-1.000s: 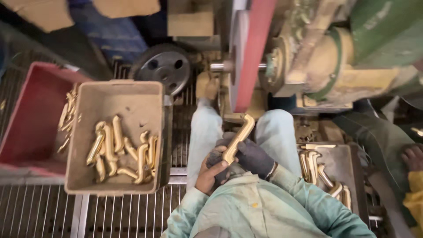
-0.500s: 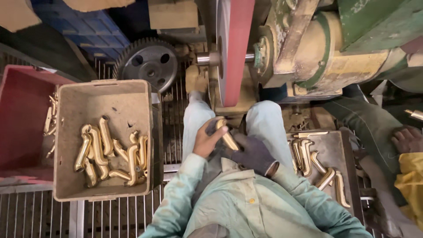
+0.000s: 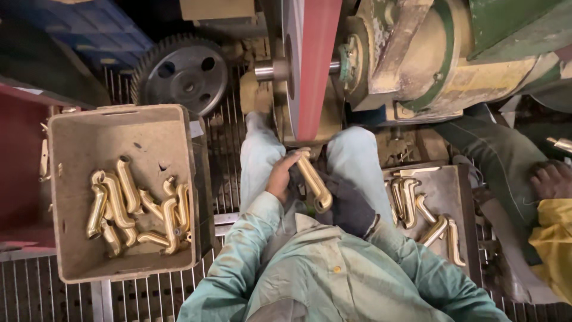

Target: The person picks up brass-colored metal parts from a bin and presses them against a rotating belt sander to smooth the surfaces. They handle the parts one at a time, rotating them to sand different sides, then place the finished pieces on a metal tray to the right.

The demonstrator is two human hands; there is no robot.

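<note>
A curved brass pipe piece (image 3: 314, 183) is held between my knees, its far end close to the red sanding belt (image 3: 316, 65) of the machine. My bare left hand (image 3: 283, 174) grips the pipe's upper end. My right hand (image 3: 348, 206), in a dark glove, supports its lower end near my lap. A beige crate (image 3: 71, 250) at my left holds several similar brass pipes (image 3: 128, 209). A metal tray (image 3: 444, 185) at my right carries several more brass pipes (image 3: 426, 217).
A black toothed wheel (image 3: 183, 73) lies on the metal grating floor (image 3: 229, 149) ahead left. A red crate (image 3: 21, 155) stands at far left. The belt machine's tan and green housing (image 3: 441, 59) fills the upper right. Another person's hand (image 3: 551, 179) and yellow sleeve are at the right edge.
The brass pipe, first raised upright in my hands, has been turned and brought lower and forward toward the belt. The view has shifted closer over my lap.
</note>
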